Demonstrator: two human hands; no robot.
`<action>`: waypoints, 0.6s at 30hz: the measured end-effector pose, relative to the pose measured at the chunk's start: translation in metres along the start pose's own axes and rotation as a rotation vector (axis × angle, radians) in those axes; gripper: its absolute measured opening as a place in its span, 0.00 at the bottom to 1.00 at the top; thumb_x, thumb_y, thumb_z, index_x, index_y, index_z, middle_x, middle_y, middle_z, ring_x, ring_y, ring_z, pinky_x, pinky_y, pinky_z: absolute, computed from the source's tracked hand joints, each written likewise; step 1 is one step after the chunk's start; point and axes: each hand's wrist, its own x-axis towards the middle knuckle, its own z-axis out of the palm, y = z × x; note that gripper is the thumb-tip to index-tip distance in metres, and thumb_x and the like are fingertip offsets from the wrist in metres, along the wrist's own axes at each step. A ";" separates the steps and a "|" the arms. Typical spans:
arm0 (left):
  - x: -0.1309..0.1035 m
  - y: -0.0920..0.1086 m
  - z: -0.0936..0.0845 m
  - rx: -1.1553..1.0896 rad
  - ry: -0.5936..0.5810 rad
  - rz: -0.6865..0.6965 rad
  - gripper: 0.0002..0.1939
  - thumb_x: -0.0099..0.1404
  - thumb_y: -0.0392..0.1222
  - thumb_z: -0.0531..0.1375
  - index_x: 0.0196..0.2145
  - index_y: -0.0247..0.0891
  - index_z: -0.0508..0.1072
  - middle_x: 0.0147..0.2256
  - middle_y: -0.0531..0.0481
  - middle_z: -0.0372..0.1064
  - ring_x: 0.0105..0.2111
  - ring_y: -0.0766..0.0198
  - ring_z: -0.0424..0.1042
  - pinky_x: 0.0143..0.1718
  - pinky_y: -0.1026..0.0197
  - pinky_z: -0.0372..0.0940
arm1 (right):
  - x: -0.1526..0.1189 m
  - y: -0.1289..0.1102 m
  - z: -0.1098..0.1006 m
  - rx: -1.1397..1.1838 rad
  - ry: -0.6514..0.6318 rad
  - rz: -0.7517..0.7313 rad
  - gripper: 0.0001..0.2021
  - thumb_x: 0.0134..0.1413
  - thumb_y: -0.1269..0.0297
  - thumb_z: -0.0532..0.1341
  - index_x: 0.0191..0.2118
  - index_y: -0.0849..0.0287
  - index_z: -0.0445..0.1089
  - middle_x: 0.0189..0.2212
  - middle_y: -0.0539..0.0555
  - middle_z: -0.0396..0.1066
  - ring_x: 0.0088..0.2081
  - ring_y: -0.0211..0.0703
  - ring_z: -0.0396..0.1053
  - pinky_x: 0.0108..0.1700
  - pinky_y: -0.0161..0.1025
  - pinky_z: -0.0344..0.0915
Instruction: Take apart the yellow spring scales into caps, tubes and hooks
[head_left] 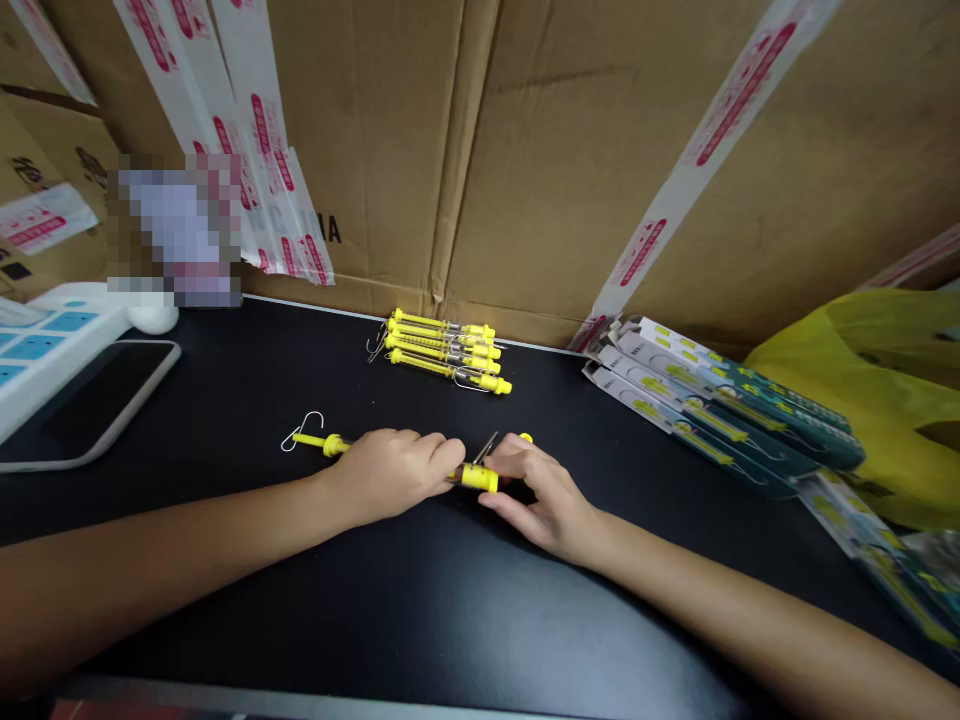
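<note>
Steadiness matters: my left hand point(397, 470) wraps the yellow tool point(478, 478), which should stop it twisting, while my right hand point(551, 498) curls by its end (whether pinching the metal piece point(487, 448), I can't tell). Similar tools point(480, 349) lie beyond both hands on the desk point(420, 610).

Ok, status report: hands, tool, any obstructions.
Left hand closed round yellow hooked tool. Right hand at its thin metal prongs, grip unclear. Similar yellow tools beyond, clear of both hands.
</note>
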 end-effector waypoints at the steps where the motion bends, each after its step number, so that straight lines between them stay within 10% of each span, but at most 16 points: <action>1: 0.000 0.000 0.000 0.004 -0.007 -0.004 0.10 0.67 0.44 0.53 0.30 0.39 0.57 0.23 0.56 0.64 0.20 0.63 0.67 0.19 0.62 0.52 | 0.000 0.000 0.001 0.003 -0.006 0.003 0.08 0.59 0.69 0.58 0.43 0.58 0.59 0.31 0.54 0.65 0.32 0.41 0.61 0.33 0.40 0.63; 18: 0.003 0.003 0.002 -0.060 -0.027 0.064 0.11 0.64 0.47 0.56 0.32 0.39 0.57 0.23 0.57 0.66 0.19 0.63 0.68 0.17 0.63 0.50 | 0.011 -0.005 -0.012 -0.049 -0.020 0.092 0.06 0.60 0.67 0.49 0.41 0.60 0.60 0.36 0.58 0.62 0.40 0.46 0.60 0.42 0.46 0.59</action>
